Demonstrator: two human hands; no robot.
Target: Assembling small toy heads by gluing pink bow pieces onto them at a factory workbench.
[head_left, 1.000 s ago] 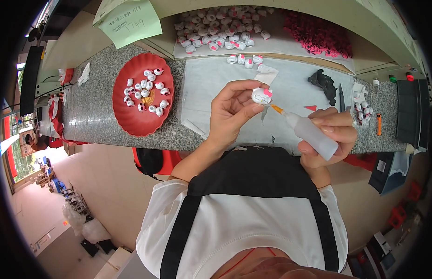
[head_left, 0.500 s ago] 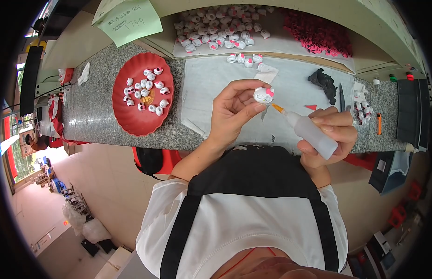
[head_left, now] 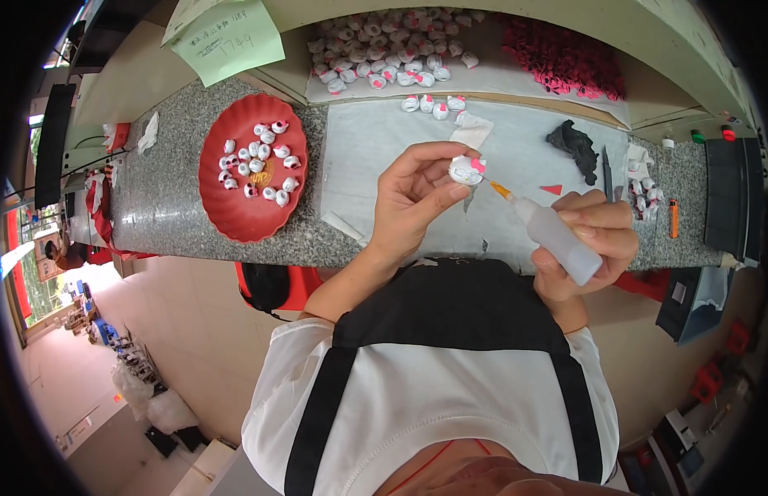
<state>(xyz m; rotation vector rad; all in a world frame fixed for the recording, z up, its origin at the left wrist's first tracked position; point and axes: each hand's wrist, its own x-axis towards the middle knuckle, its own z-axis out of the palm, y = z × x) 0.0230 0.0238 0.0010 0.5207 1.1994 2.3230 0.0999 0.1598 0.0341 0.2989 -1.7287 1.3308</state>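
White-and-pink bead: left hand (head_left: 418,197) has the little white piece with a pink patch (head_left: 467,170) pinched at the fingertips, thumb on one side and fingers curled over the other, held up just above centre of the frame, over the pale mat (head_left: 384,149).
Glue bottle: right hand (head_left: 589,245) is wrapped snug around a soft translucent squeeze bottle (head_left: 557,240), right of centre, all fingers closed on the body.
Nozzle: the orange needle tip (head_left: 499,190) points up-left at the piece and looks like it's touching or a hair off it. Can't tell for sure from this angle.
How I'd do it: keep the piece locked still and bring the tip to it, not the other way round. Barely squeeze, one tiny dot is plenty, I reckon. With a grip that full on a soft bottle, it'd be easy to flood it.
Watch out for: glue creeping onto the pinching fingertips, since they sit right next to the tip.
Red dish: scalloped red plate (head_left: 235,207) at the left holds a scatter of the same white-and-pink pieces, well apart from the hands.
Upper stock: big heap of white pieces (head_left: 384,50) top centre, a pile of pink bits (head_left: 565,58) top right.
Other stuff: black lump (head_left: 575,145) and a small orange tube (head_left: 672,219) on the granite counter (head_left: 161,190), right side.
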